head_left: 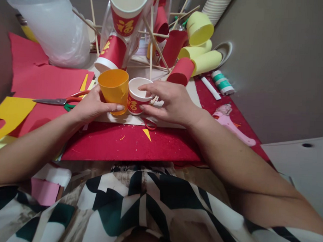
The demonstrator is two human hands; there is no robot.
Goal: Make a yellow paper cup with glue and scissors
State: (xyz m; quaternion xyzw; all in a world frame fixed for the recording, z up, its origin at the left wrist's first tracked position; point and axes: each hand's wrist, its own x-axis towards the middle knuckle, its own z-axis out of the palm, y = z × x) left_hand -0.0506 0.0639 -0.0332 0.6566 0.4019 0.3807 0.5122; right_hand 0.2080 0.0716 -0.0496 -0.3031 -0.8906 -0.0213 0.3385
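Note:
My left hand (91, 106) wraps round an orange paper cup (113, 88) that stands upright on a pale card. My right hand (170, 103) grips a white cup with a red band and gold print (135, 99), fingers over its rim and side. The two cups touch side by side. Behind them rises a structure of red and yellow cups on wooden sticks (156, 39).
Scissors (58, 101) lie on red paper at the left, beside a yellow sheet (10, 112). A clear plastic bag (53, 25) sits at the back left. A green-and-white roll (222, 82) and a pink glue gun (230, 123) lie right, near the wall.

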